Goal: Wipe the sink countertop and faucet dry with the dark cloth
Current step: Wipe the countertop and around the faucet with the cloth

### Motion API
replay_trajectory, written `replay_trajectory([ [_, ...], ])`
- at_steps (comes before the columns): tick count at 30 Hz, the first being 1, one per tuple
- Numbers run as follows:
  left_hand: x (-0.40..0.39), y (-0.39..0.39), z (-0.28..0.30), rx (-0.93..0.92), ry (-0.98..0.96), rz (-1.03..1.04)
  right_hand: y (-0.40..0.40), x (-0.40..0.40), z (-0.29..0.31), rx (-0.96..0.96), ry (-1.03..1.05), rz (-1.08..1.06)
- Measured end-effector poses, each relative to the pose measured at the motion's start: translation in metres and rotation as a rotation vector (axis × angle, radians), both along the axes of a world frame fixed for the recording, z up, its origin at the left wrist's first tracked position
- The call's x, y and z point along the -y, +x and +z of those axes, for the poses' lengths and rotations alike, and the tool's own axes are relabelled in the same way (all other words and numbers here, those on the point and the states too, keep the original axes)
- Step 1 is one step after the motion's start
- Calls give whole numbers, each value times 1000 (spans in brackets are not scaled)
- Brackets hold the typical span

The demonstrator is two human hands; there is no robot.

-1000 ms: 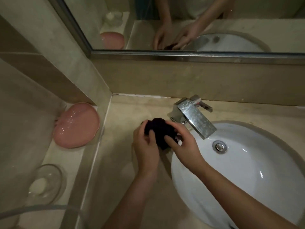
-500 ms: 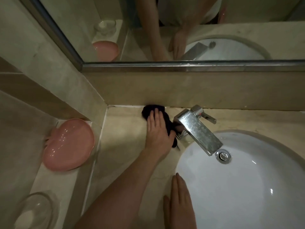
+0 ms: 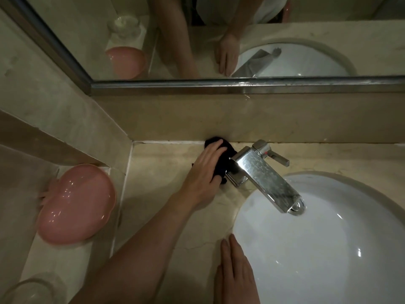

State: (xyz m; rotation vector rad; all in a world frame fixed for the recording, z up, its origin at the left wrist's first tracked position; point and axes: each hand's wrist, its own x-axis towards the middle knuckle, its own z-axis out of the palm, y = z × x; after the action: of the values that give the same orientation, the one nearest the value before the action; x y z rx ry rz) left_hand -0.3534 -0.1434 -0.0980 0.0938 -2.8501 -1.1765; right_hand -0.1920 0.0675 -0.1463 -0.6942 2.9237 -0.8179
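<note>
The cloth [image 3: 225,160] is black, the bench [image 3: 157,178] beige marble, the basin [image 3: 328,249] white, the faucet [image 3: 263,174] mottled chrome, the dish [image 3: 76,205] pink.

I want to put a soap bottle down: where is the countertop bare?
Bare: countertop between the side wall and left hand, and behind the sink right of the faucet. Crowded: dark cloth at the faucet base; right hand on the front rim.
</note>
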Motion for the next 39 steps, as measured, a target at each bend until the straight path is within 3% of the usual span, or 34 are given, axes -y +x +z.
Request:
replay_trajectory([
  [3,6,-8,-7,-1,-227,-110,4,0,6,61,5,2],
  [6,11,-12,-11,-17,-300,-122,7,-3,7,98,17,7],
  [11,4,-26,-11,-60,-85,-116,8,-1,9,133,42,-9],
  [17,-1,-20,-2,35,29,-133,6,0,17,124,45,-5],
  [22,-24,59,-8,-3,-27,84,5,-3,20,116,25,14],
  [26,-59,130,-7,-14,0,-12,4,-2,22,149,37,31],
  [30,-67,129,-10,1,40,-1,2,2,28,187,34,67],
  [34,-66,122,11,25,264,210,-1,-6,33,235,-158,-50],
  [35,-67,125,16,-21,240,317,-5,-5,39,212,-226,-86],
  [37,-68,133,15,-98,127,534,-21,8,52,110,-257,9],
  [39,-65,139,3,-79,121,739,-48,28,54,26,-113,190],
])
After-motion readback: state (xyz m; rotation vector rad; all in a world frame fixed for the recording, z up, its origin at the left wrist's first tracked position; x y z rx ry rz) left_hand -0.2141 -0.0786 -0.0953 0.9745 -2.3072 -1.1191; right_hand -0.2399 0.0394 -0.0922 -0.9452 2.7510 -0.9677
